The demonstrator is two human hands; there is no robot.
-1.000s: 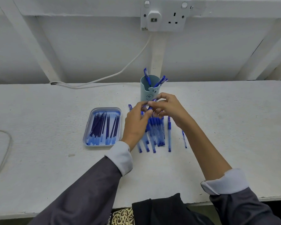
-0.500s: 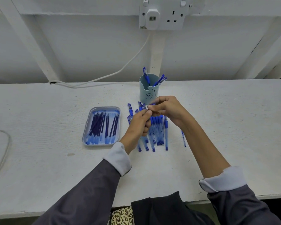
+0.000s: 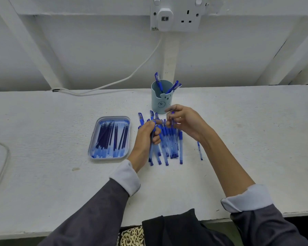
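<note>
Several blue pens [image 3: 169, 144] lie side by side on the white table [image 3: 43, 174] in front of a pale blue pen cup [image 3: 161, 100] that holds three pens. My left hand [image 3: 146, 137] grips one pen barrel upright over the row. My right hand [image 3: 185, 121], just right of it, pinches a small blue pen part between its fingertips; the part is blurred. A pale blue tray [image 3: 109, 158] to the left holds several dark blue refills [image 3: 110, 137].
One thin refill [image 3: 199, 150] lies alone right of the row. A white cable [image 3: 114, 84] runs from a wall socket [image 3: 174, 15] down along the table's back edge. Another cable loop [image 3: 0, 166] lies at the far left. The table's front edge is near my body.
My two hands, joined at the fingertips over the pens earlier, have come apart. The left hand dropped lower with the pen barrel; the right hand drew off to the right with a small blue part.
</note>
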